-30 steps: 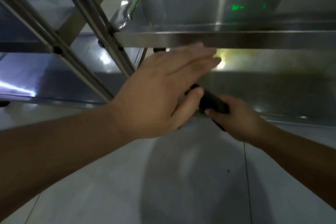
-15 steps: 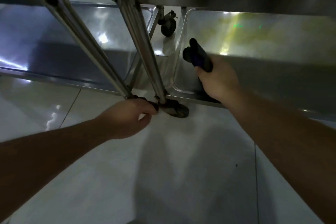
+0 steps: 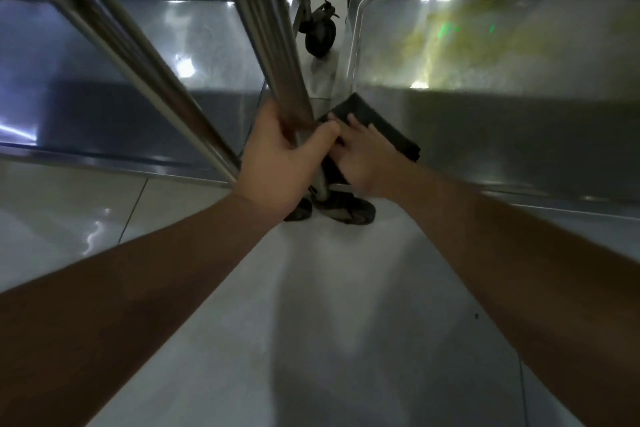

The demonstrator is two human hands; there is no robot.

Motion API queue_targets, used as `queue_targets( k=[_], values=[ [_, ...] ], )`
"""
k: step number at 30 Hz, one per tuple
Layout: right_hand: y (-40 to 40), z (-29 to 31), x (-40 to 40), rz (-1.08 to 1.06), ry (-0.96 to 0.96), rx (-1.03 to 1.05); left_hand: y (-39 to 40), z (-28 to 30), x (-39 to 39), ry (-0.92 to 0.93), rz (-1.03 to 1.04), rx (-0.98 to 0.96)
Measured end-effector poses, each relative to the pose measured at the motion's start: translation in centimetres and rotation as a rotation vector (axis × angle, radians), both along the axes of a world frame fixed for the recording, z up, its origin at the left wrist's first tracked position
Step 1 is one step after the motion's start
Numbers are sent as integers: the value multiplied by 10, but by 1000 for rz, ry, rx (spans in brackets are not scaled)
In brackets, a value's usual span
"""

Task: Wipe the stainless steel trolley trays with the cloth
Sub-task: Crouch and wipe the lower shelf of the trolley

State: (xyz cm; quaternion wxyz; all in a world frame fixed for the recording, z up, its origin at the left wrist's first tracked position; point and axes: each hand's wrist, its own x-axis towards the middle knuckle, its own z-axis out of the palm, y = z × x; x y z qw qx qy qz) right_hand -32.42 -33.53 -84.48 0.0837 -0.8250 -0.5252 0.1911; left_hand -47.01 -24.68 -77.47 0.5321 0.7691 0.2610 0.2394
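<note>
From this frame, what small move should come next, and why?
Probably sweep the right hand and its dark cloth rightward across the bottom tray. The cloth sits at the tray's near-left corner, most of the tray lies beyond, and the left hand grips the trolley post.

cloth (image 3: 375, 130) on right tray (image 3: 519, 135), post (image 3: 277, 55) left of it
</note>
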Motion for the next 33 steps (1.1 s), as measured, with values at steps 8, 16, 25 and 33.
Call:
queue_targets(
  k=[8,16,25,33],
  values=[
    [-112,-3,28,-337,-18,25,-3,-7,30,-144,32,-155],
    [-3,-4,92,-613,2,57,-5,-8,35,-234,48,-198],
    [-39,-10,57,104,-51,107,-1,-7,36,-290,-32,-284],
    [62,-4,134,-419,3,45,-3,-7,37,-293,-70,-294]
  ],
)
